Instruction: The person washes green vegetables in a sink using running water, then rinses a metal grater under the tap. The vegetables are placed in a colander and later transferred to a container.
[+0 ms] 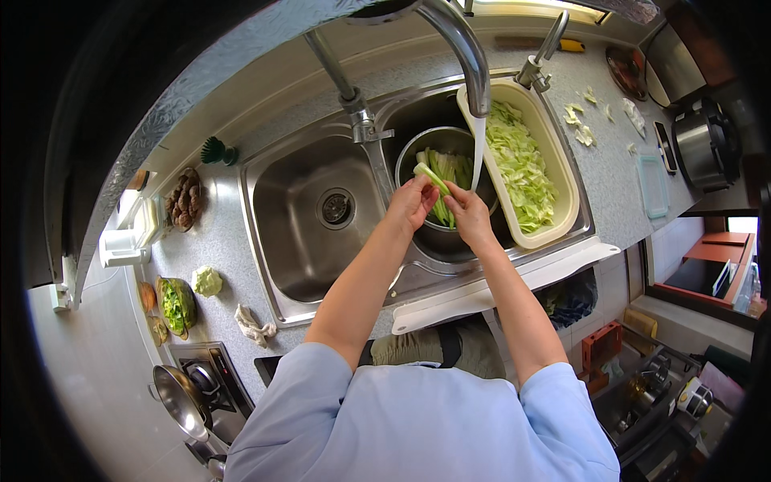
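Note:
Between them, my left hand [414, 202] and my right hand [467, 211] hold a pale green vegetable stalk [431, 176], perhaps celery, above a round metal pot [415, 144] in the right sink basin. More green stalks [453, 169] lie inside the pot. Water runs from the curved chrome faucet [476, 72] in a stream [479, 150] just beyond my right hand. Right of the pot, a cream plastic tub [566, 199] rests across the basin with chopped cabbage [518, 169] in it.
At left is the other steel basin [289, 241] with its drain [335, 208]. The left counter holds a green brush [218, 151], a cabbage piece [206, 281], a bowl of leaves [176, 306] and a cloth [254, 326]. Cabbage scraps [583, 134] and a rice cooker or pressure cooker [702, 144] stand right.

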Demonstrator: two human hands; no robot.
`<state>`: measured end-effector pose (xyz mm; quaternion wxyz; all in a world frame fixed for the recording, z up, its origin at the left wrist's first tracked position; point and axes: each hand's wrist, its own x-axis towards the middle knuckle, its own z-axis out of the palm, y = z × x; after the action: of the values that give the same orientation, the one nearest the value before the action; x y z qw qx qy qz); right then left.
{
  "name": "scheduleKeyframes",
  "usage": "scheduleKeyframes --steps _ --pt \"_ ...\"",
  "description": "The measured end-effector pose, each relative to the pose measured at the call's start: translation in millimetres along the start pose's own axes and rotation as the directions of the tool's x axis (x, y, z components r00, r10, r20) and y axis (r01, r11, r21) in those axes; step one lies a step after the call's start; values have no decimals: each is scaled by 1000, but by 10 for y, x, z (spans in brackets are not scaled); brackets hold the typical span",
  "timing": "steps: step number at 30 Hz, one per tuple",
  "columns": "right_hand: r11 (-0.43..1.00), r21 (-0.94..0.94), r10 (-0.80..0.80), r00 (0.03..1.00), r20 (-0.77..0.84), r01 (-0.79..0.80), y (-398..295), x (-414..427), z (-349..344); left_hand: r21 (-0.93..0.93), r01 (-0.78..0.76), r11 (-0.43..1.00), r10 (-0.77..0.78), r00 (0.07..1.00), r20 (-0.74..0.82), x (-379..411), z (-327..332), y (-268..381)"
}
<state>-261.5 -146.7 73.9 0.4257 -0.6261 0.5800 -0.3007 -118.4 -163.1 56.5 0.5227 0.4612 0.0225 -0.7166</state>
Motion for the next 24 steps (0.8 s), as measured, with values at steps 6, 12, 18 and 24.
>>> scheduleKeyframes --steps 6,12,18,24 --pt "806 492 295 944 146 -328 -8 6 7 -162 94 982 -86 995 53 93 -52 -98" --pt "810 489 288 946 150 -324 32 -5 16 -150 131 980 -133 991 -7 130 -18 -94" --pt "796 524 275 952 133 -303 93 24 34 -177 172 969 -169 985 35 138 23 -77" --pt "823 499 248 962 116 -272 111 18 12 -247 215 945 -213 976 35 175 89 -95"
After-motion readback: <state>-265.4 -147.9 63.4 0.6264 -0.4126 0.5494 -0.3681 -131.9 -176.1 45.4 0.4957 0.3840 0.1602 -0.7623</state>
